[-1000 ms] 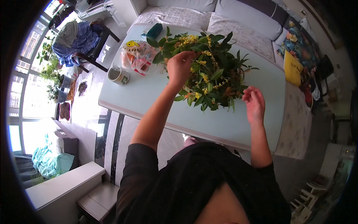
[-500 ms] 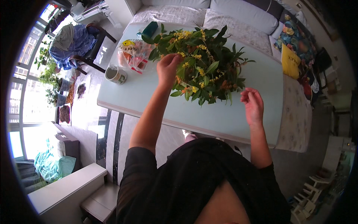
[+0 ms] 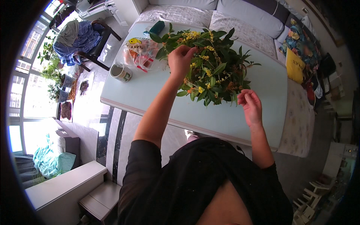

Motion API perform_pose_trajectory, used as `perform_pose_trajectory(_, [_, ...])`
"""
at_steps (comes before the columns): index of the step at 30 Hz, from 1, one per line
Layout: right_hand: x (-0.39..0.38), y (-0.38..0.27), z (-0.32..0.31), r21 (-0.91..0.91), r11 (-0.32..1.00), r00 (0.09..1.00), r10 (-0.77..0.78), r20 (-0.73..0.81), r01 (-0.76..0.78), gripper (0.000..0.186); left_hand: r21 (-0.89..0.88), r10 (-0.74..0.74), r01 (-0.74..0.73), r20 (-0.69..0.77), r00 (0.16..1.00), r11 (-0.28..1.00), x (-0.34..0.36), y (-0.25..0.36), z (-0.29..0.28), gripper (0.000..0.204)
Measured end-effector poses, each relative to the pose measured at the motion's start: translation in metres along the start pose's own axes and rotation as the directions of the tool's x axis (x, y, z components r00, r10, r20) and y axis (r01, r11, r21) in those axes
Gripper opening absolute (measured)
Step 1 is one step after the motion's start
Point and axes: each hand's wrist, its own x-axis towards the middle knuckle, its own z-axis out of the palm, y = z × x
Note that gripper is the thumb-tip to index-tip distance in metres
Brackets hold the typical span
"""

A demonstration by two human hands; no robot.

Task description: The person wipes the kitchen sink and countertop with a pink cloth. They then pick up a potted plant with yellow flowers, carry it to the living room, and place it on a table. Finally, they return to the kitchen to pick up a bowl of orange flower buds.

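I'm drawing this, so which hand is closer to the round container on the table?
Left. The left hand is at the left side of the leafy plant, right of the round container; the right hand is farther, by the plant's lower right edge.

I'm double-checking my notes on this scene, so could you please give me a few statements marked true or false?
1. The left hand is at the left side of the leafy plant. True.
2. The right hand grips the white container. False: it is near the plant's lower right edge, away from the container.
3. The plant bears yellow flowers. True.
4. The plastic bag lies to the right of the plant. False: it lies to the left.
5. The blue cloth is draped over the sofa. False: it is on the chair.
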Motion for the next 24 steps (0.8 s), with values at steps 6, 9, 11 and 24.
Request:
perform_pose_trajectory(6, [-0.003,0.0,-0.005,0.0,1.0,1.0,0.024,0.015,-0.024,0.016,0.403,0.11,-0.164,0.155,0.982,0.9,0.017,-0.002,0.011,0.021])
perform_pose_trajectory(9, [-0.007,-0.005,-0.003,-0.014,0.999,0.999,0.033,-0.018,-0.033,0.016,0.309,0.297,-0.307,0.08,0.952,0.9,0.016,-0.011,0.01,0.017])
perform_pose_trajectory(11, [-0.008,-0.005,-0.005,-0.018,0.999,0.999,0.031,-0.028,-0.031,0.016,0.224,0.209,-0.215,0.048,0.977,0.951,0.01,-0.01,0.004,0.017])
perform_pose_trajectory(24, [-0.019,-0.004,0.01,-0.064,0.995,0.996,0.076,0.042,-0.073,0.015,0.343,-0.241,0.177,0.154,0.958,0.923,-0.178,-0.151,-0.031,0.013])
